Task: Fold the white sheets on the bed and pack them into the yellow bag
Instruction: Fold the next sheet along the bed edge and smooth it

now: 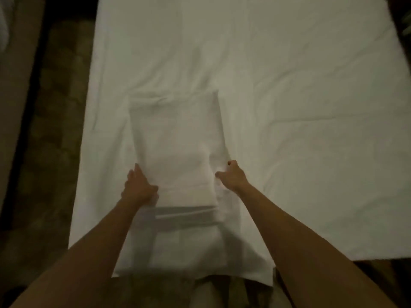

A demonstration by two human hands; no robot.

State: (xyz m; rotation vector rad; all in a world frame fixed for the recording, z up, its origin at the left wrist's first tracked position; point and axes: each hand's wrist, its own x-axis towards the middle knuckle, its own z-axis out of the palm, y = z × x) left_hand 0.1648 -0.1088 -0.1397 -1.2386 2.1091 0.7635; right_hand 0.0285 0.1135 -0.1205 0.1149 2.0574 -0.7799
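While the left hand (pixel 139 187) grips the folded white sheet's (pixel 178 141) left edge on the bed (pixel 311 107), the right hand (pixel 231 176) pinches its right edge; soft and limp, it likely needs support beneath both sides.

Patterned brown carpet (pixel 53 121) (dim, blurred) lies beside the bed.
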